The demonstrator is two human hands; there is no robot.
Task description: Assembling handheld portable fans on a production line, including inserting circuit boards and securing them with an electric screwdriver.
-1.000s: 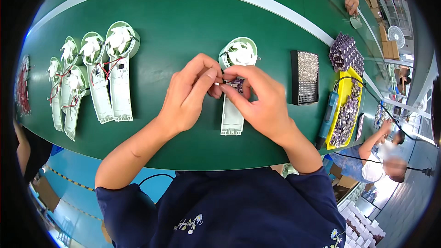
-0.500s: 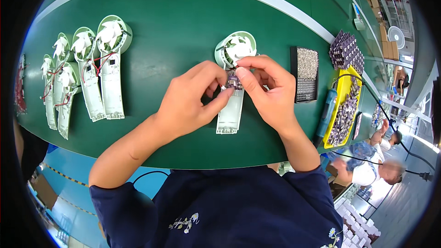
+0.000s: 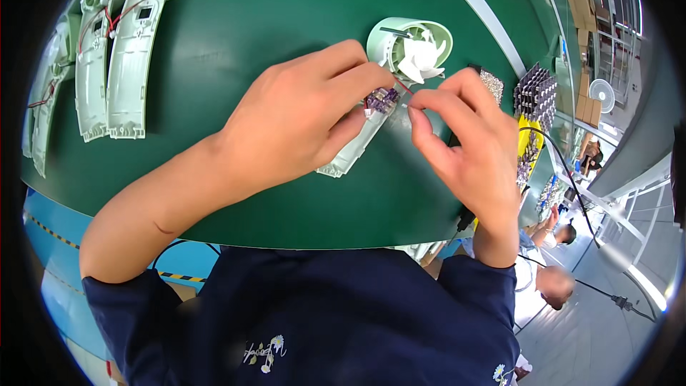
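A pale green handheld fan half-shell (image 3: 350, 151) with white blades (image 3: 420, 59) in its round head lies tilted on the green table in front of me. A small purple circuit board (image 3: 382, 100) sits over its handle, just below the head. My left hand (image 3: 307, 111) reaches over the handle, its fingers bent and closed against the board, hiding part of the shell. Close by on the right, my right hand (image 3: 468, 143) pinches a thin red wire (image 3: 404, 86) that comes from under the head; the wire's end is hard to make out.
More pale green fan half-shells (image 3: 128, 71) with red wires lie at the left. A tray of small metal parts (image 3: 491, 84), a stack of purple board panels (image 3: 535, 96) and a yellow bin (image 3: 531, 129) stand at the right. Black cables hang there; other people sit beyond.
My view has swung, so the shells at the left sit higher. The fan is tilted further, its head pointing to the right. My right hand has moved off the board and now pinches the wire.
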